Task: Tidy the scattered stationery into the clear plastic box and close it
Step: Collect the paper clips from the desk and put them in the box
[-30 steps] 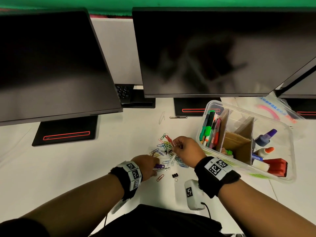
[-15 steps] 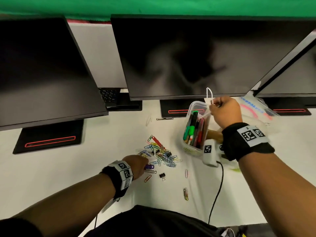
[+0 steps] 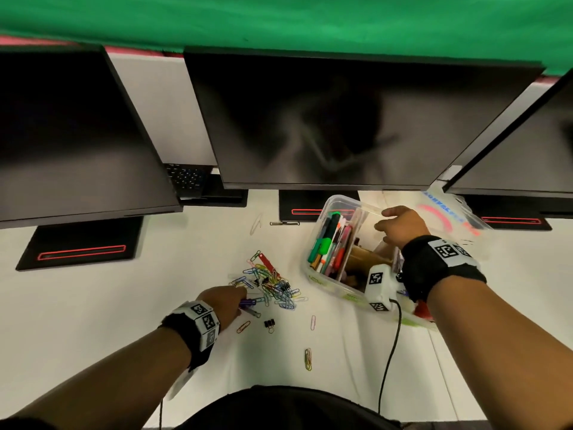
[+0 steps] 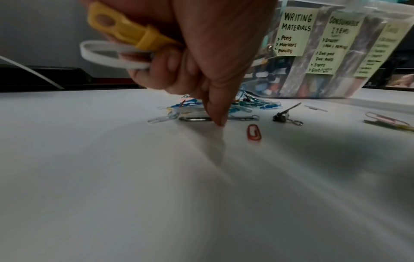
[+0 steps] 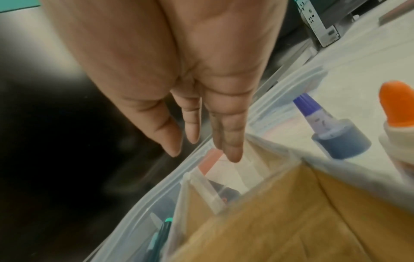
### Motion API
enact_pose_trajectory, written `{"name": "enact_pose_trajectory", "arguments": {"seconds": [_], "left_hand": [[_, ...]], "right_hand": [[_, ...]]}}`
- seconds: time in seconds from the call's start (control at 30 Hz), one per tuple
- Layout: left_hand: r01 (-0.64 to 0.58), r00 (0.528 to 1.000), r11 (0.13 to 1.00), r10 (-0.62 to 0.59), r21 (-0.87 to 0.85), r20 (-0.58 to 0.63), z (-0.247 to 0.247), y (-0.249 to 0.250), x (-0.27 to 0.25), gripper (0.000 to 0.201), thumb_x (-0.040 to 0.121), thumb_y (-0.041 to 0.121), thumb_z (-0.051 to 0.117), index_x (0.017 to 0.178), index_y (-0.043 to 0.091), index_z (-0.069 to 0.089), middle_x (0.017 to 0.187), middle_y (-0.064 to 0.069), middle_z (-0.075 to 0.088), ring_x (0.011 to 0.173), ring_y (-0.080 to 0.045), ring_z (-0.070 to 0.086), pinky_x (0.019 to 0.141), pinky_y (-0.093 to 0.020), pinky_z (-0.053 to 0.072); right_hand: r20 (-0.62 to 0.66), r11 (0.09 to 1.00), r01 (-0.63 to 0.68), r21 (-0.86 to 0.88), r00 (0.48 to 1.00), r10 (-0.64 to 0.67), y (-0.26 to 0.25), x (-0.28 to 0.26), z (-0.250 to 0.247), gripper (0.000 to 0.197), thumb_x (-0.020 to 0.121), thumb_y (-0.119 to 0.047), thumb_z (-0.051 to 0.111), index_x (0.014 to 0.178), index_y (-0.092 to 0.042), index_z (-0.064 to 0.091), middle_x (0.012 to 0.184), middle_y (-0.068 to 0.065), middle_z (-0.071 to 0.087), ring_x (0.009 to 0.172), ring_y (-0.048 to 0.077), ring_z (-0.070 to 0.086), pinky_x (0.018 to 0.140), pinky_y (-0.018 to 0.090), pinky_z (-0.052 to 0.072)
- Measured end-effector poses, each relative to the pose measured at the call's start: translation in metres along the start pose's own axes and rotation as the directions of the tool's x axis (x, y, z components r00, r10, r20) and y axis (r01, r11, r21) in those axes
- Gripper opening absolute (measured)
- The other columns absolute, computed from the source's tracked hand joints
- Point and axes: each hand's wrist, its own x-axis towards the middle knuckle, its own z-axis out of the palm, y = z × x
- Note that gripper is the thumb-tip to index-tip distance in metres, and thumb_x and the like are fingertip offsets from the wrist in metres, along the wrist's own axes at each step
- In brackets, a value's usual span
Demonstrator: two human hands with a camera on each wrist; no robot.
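Observation:
The clear plastic box (image 3: 341, 200) stands open right of centre, with markers (image 3: 328, 243) in its left compartment. My right hand (image 3: 397, 223) hovers over its far rim, fingers straight and empty (image 5: 201, 141), above a cardboard divider (image 5: 291, 212). A pile of coloured paper clips (image 3: 269, 283) lies on the white table. My left hand (image 3: 229, 301) is at the pile's near edge. Its curled fingers hold a yellow plastic clip (image 4: 125, 30) and a white clip (image 4: 107, 53), while one finger touches the table by a long metal clip (image 4: 241, 118).
Three dark monitors stand along the back. The box lid (image 3: 449, 212) lies behind the box at right. Loose clips (image 3: 308, 358) and a black binder clip (image 3: 269, 324) lie near the front. A black cable (image 3: 390, 352) runs down from my right wrist. Glue bottles (image 5: 331, 133) sit in the box.
My right hand moved from the clip pile to the box carrying a white clip and is now empty. The left hand stayed at the pile.

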Motion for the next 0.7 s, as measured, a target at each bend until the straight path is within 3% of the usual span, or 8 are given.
{"name": "enact_pose_trajectory", "arguments": {"seconds": [0.13, 0.23, 0.37, 0.43, 0.53, 0.7], "left_hand": [[0.022, 1.0, 1.0, -0.022, 0.018, -0.002, -0.001, 0.005, -0.001, 0.027, 0.093, 0.026, 0.048, 0.119, 0.023, 0.053, 0.125, 0.0, 0.059, 0.116, -0.021, 0.055, 0.096, -0.026, 0.041], [0.036, 0.999, 0.999, -0.037, -0.028, -0.04, -0.003, 0.008, -0.001, 0.015, 0.093, 0.028, 0.047, 0.107, 0.023, 0.052, 0.118, -0.002, 0.062, 0.101, -0.019, 0.057, 0.084, -0.024, 0.041], [0.037, 0.998, 0.999, -0.038, -0.024, -0.044, -0.003, 0.009, 0.002, 0.032, 0.093, 0.029, 0.05, 0.125, 0.024, 0.05, 0.13, 0.0, 0.056, 0.12, -0.022, 0.054, 0.098, -0.029, 0.041], [0.021, 1.0, 0.999, -0.02, 0.034, -0.023, -0.004, 0.009, 0.002, 0.031, 0.094, 0.031, 0.049, 0.124, 0.024, 0.052, 0.13, -0.001, 0.056, 0.121, -0.022, 0.053, 0.099, -0.03, 0.042], [-0.007, 1.0, 0.995, 0.006, 0.098, 0.011, -0.007, 0.009, 0.002, 0.027, 0.096, 0.032, 0.045, 0.118, 0.02, 0.056, 0.124, -0.003, 0.057, 0.116, -0.022, 0.054, 0.094, -0.03, 0.043], [-0.033, 0.999, 0.992, 0.029, 0.124, 0.033, -0.006, 0.009, 0.003, 0.026, 0.097, 0.029, 0.041, 0.117, 0.019, 0.055, 0.124, -0.004, 0.057, 0.115, -0.023, 0.055, 0.094, -0.032, 0.044]], "right_hand": [[0.048, 0.992, 0.117, 0.038, 0.992, -0.119, -0.004, -0.014, -0.007, 0.018, 0.085, -0.005, 0.061, 0.101, -0.013, 0.062, 0.106, 0.015, 0.065, 0.092, 0.03, 0.062, 0.084, 0.041, 0.055], [0.208, 0.943, 0.322, -0.086, 0.931, -0.299, -0.006, -0.045, 0.007, 0.011, 0.086, -0.013, 0.063, 0.095, -0.018, 0.061, 0.093, 0.0, 0.065, 0.088, 0.019, 0.063, 0.071, 0.02, 0.048], [0.504, 0.587, 0.681, -0.437, 0.726, -0.467, -0.001, -0.076, 0.041, 0.038, 0.081, -0.037, 0.068, 0.114, -0.021, 0.06, 0.115, 0.0, 0.06, 0.103, 0.016, 0.054, 0.088, 0.024, 0.042], [0.62, 0.438, 0.75, -0.495, 0.659, -0.426, 0.008, -0.082, 0.056, 0.053, 0.085, -0.04, 0.064, 0.131, -0.018, 0.05, 0.132, 0.003, 0.053, 0.121, 0.02, 0.046, 0.103, 0.029, 0.036], [0.663, 0.422, 0.76, -0.495, 0.644, -0.383, 0.023, -0.079, 0.069, 0.049, 0.094, -0.021, 0.053, 0.14, -0.012, 0.039, 0.144, 0.008, 0.042, 0.135, 0.022, 0.035, 0.114, 0.028, 0.022], [0.639, 0.451, 0.773, -0.447, 0.628, -0.443, 0.035, -0.069, 0.078, 0.046, 0.094, -0.005, 0.043, 0.139, -0.014, 0.041, 0.14, 0.007, 0.045, 0.133, 0.021, 0.037, 0.116, 0.027, 0.02]]}}
